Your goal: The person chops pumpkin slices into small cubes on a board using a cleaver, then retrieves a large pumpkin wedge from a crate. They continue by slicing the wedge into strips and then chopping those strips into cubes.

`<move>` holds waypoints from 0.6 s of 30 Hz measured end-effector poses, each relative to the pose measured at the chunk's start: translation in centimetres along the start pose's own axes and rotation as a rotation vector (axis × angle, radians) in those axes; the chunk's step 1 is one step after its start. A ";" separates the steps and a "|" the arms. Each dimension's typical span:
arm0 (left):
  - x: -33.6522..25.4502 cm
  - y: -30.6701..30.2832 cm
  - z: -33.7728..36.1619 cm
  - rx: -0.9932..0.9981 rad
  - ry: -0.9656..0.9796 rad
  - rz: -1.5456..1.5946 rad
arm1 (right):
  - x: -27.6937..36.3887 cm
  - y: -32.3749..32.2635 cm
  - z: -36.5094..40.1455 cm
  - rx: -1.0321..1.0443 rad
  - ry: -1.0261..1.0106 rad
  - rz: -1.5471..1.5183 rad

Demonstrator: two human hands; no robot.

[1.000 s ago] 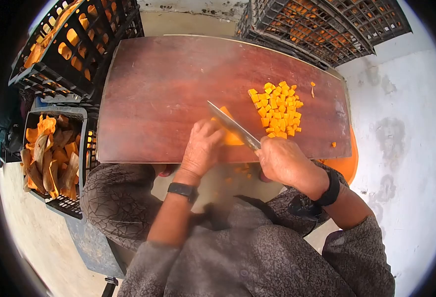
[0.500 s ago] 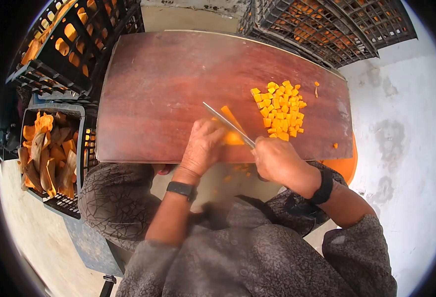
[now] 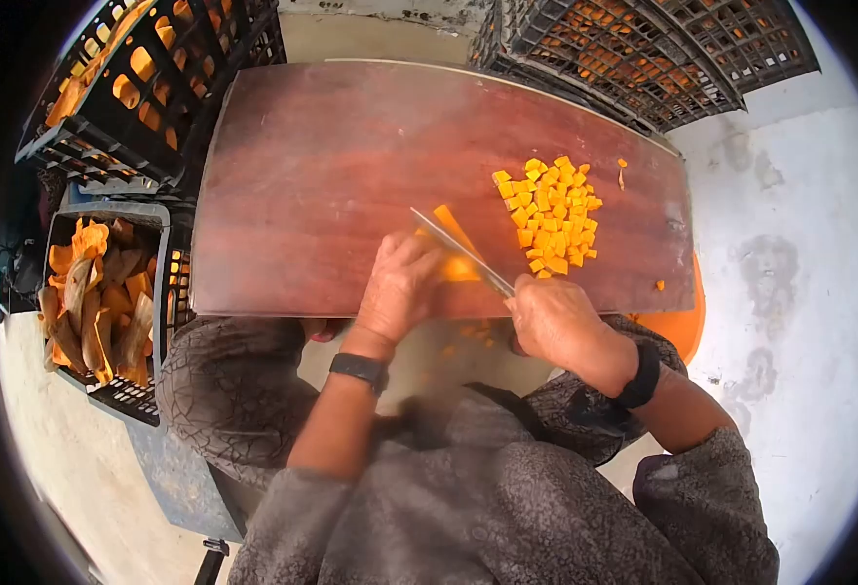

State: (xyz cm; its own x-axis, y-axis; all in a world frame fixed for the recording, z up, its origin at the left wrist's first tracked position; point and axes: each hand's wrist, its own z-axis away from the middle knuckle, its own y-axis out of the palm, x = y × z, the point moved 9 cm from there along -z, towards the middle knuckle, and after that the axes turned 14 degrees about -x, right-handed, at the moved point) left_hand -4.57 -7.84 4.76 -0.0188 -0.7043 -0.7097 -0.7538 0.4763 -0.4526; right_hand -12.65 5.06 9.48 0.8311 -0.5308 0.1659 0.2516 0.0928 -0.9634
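Observation:
My right hand [image 3: 560, 322] is wrapped round the handle of a knife [image 3: 473, 258], its blade slanting up to the left over the near edge of a reddish-brown board [image 3: 331, 185]. Left of the blade, my left hand [image 3: 400, 283] presses with bent fingers on orange pumpkin pieces [image 3: 462, 268], blurred and partly hidden by the fingers and blade. A pumpkin strip [image 3: 448, 220] sticks out beyond the blade. To the right of the knife lies a heap of pumpkin cubes [image 3: 551, 214].
Black crates with orange pieces stand at the upper left [image 3: 127, 127] and upper right [image 3: 643, 58]. A lower-left crate [image 3: 164, 244] holds pumpkin peelings [image 3: 97, 302]. An orange rim [image 3: 682, 317] shows beneath the board's right end, near a white wall [image 3: 789, 244].
My right hand and the knife have shifted slightly right and towards me. My left hand stays on the pumpkin pieces, and the cube heap looks the same.

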 end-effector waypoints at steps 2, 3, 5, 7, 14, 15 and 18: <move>0.2 0.2 0.2 -0.012 0.029 0.005 | 0.1 1.5 -0.1 -0.058 -0.003 -0.009; 0.2 0.4 0.0 -0.009 0.031 0.010 | 0.0 1.5 -0.2 -0.124 -0.010 -0.007; 0.2 0.2 0.1 -0.032 0.029 0.023 | -0.4 2.0 -0.3 -0.134 0.014 -0.039; 0.0 0.2 0.1 -0.025 0.033 0.015 | -0.6 1.8 -0.3 -0.156 0.033 -0.066; 0.1 0.2 0.0 -0.023 0.025 -0.004 | 1.2 -0.6 -1.1 -0.100 -0.036 -0.054; 0.1 0.1 -0.1 -0.021 0.019 -0.005 | 1.5 -0.6 -1.3 -0.086 -0.051 -0.040; -0.1 0.2 0.1 -0.037 0.034 0.006 | 0.3 1.0 -1.8 -0.085 0.021 -0.086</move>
State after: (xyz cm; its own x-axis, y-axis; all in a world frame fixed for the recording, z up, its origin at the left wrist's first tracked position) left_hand -4.61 -7.63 4.64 -0.0451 -0.7189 -0.6936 -0.7776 0.4611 -0.4274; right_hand -13.07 3.46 8.14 0.7974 -0.5514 0.2451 0.2777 -0.0253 -0.9603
